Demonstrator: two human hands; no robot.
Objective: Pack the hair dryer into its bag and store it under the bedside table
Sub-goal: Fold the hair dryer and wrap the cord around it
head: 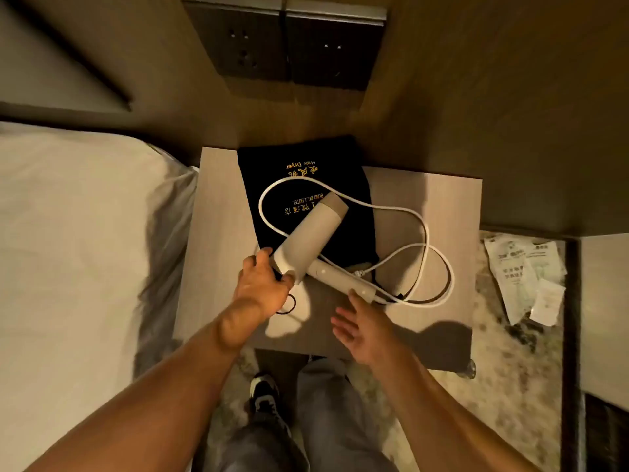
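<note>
**Dryer Not Yet Bagged, Cord Loose on the Table**

While the pale beige plastic hair dryer [311, 238] lies across the flat black cloth bag with gold lettering [299, 185], the packing itself has not begun: the bag looks flat and unfilled beneath the dryer, and both rest on the light wooden bedside table top [439, 202]. By my reading, the step in hand is taking hold of the dryer so it can be lifted clear of the bag.

The left hand [263, 284] has its fingers curled round the rear end of the barrel, thumb and fingertips touching the casing just ahead of the knuckles; whether the grip is firm or only closing I cannot tell. A thin dark loop, perhaps the bag's drawstring [289, 306], shows just behind that hand's wrist. The right hand [360, 327] is spread and empty, palm turned up and inward, with one fingertip at the end of the folding handle, touching or nearly so.

Beyond and to the outside of the right hand, the long white power cord [425, 233] sprawls in wide loops over table and bag. The next move likely calls for gathering that cord into a tidy coil, then freeing the bag from under the dryer and finding its mouth.
</note>
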